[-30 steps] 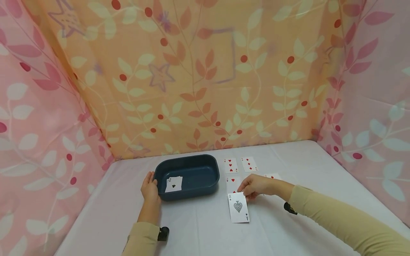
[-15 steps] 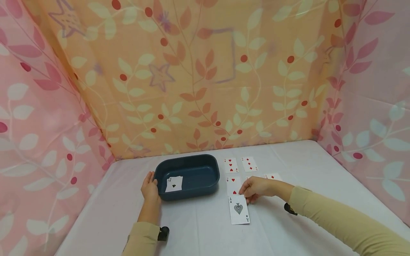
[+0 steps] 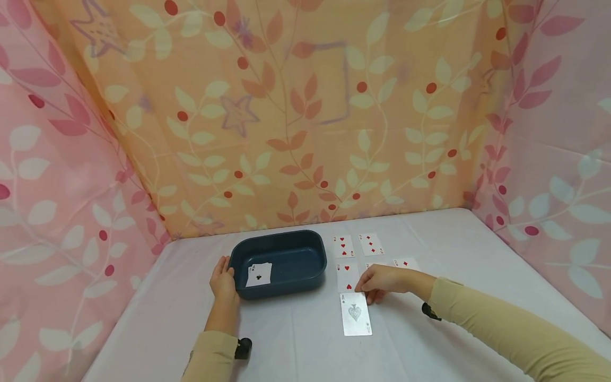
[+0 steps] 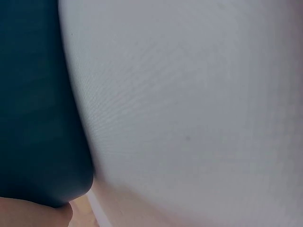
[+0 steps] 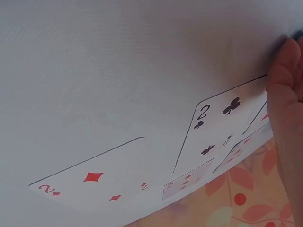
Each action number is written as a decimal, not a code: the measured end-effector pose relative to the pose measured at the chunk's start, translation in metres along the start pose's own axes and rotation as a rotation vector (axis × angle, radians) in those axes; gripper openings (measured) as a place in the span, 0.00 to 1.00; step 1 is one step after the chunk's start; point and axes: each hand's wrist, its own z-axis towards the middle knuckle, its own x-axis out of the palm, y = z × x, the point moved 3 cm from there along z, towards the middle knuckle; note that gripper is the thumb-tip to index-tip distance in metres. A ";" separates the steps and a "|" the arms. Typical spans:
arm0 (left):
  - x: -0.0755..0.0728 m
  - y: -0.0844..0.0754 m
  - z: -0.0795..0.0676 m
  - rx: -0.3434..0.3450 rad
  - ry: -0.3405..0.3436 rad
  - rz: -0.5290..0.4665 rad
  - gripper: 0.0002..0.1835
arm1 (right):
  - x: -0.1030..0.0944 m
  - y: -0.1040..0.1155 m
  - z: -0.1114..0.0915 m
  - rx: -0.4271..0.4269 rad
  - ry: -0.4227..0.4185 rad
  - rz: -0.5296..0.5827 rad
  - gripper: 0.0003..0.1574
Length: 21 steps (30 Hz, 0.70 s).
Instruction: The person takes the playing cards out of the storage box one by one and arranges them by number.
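My right hand (image 3: 379, 281) pinches the upper right corner of an ace of spades (image 3: 355, 315), which looks flat, just below a two of hearts (image 3: 347, 277). In the right wrist view, the thumb side of that hand (image 5: 289, 90) shows beside a two of clubs (image 5: 215, 120); the ace is out of sight there. My left hand (image 3: 223, 281) rests against the left end of a dark blue tray (image 3: 286, 288), with fingers straight along the outer wall. In the tray lies a small stack of cards (image 3: 260, 275), a club on top.
A three of hearts (image 3: 343, 246) and a three of diamonds (image 3: 371, 244) lie behind the twos. Right of the hidden two of clubs is a two of diamonds (image 3: 404, 263). Patterned cloth walls (image 3: 305, 159) enclose the white table (image 3: 291, 339) at the back and sides.
The ace of spades has shifted slightly toward me, off the lower part of the two of hearts, and its face now catches glare. My right hand has lowered a little. My left hand stays put.
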 end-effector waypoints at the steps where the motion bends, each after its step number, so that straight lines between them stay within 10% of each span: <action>1: 0.000 0.000 0.000 -0.002 -0.001 -0.002 0.29 | 0.000 0.000 0.000 0.000 -0.001 0.002 0.12; 21: 0.000 -0.003 -0.001 -0.005 0.006 -0.003 0.29 | -0.014 0.005 -0.005 -0.067 0.019 -0.023 0.15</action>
